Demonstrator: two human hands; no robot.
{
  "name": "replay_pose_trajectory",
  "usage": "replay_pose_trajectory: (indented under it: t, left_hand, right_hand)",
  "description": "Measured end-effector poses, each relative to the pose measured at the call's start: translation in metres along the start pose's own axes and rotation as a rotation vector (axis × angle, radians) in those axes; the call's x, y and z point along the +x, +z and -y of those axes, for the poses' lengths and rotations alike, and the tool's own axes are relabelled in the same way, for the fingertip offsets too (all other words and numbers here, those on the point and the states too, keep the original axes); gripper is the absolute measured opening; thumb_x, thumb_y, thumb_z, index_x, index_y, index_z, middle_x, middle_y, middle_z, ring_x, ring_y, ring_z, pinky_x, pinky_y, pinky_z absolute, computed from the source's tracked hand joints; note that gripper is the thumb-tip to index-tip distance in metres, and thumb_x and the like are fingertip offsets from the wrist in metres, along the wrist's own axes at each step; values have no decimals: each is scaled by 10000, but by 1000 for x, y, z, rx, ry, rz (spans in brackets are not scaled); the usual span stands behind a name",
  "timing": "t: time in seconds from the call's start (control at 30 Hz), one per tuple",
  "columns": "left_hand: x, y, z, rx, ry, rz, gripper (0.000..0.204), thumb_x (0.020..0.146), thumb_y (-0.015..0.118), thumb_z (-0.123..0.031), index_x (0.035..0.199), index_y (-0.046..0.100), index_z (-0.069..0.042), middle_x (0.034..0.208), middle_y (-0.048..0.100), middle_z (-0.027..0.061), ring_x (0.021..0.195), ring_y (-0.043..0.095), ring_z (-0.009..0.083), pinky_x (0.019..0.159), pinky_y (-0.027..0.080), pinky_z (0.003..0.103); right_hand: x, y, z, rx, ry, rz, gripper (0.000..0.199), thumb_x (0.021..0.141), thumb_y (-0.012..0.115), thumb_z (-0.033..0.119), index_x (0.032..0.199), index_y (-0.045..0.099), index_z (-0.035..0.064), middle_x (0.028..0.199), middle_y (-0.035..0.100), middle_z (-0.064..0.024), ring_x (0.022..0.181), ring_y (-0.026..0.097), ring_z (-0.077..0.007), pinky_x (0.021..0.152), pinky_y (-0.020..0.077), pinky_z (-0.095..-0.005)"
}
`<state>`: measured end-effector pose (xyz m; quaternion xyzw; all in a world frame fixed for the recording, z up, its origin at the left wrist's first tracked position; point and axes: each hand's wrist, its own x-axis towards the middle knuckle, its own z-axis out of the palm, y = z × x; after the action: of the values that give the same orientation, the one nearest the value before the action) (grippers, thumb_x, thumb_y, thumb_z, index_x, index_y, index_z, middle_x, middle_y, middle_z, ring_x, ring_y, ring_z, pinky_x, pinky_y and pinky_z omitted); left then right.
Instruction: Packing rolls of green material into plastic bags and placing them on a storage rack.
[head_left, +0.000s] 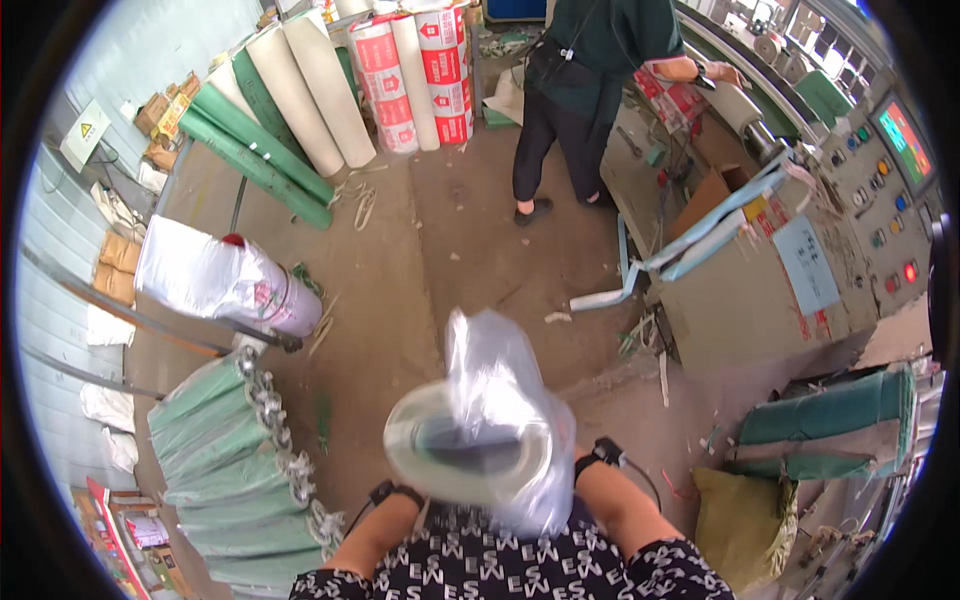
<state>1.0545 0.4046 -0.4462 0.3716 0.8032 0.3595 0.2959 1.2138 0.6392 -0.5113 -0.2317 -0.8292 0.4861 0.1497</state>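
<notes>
In front of my body a pale roll point(415, 460) with a hollow core is held up between my arms, its round end facing me. Loose clear plastic film point(490, 370) drapes over its far and right side. Roll and film are smeared by motion. My left forearm point(375, 525), with a black wrist strap, reaches the roll's near left side. From the right, my right forearm point(620, 505), strapped too, reaches the film-covered side. Both hands are on the roll, their fingers hidden behind it and the film.
Plastic-wrapped green rolls point(215, 450) lie at the left, beside a film-covered drum point(290, 300). Tall green and white rolls point(290, 100) lean at the back. A co-worker point(570, 100) stands by a machine with a control panel point(880, 220). Green bundles point(820, 430) and a yellowish sack point(740, 520) lie right.
</notes>
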Motion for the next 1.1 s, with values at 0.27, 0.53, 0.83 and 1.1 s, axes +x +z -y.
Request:
replay_pose_trajectory:
  t: [0.27,0.53,0.83,1.1]
  left_hand:
    - [78,49,145,140,-320,136,424,854,557,-341,1147,603,-38,1143,620,186,1124,533,382,983,410,442]
    - [208,57,285,416,-281,151,427,927,446,-380,1106,619,-33,1141,625,202,1078,577,352,924,440,461]
    - [212,9,150,-474,-714,360,476,860,612,-509,711,580,-58,600,536,26,544,514,142,515,415,315]
    - [93,75,78,-354,-111,700,378,730,651,-335,874,563,3,789,602,189,777,617,293,661,457,402]
  right_hand:
    - [43,102,-107,-373,435,304,302,934,486,199,1172,555,26,1150,622,-151,1028,617,-268,863,507,-427]
    - [210,198,-140,-532,469,712,310,919,424,216,1141,543,35,1137,612,-227,1058,611,-331,827,518,-451]
    - [202,133,-132,14,721,250,378,941,389,275,1194,572,63,1141,602,-245,1099,538,-432,952,422,-453]
    - [-89,10,-214,-491,380,519,360,936,371,185,1196,600,86,1029,646,-217,957,607,-397,848,487,-470]
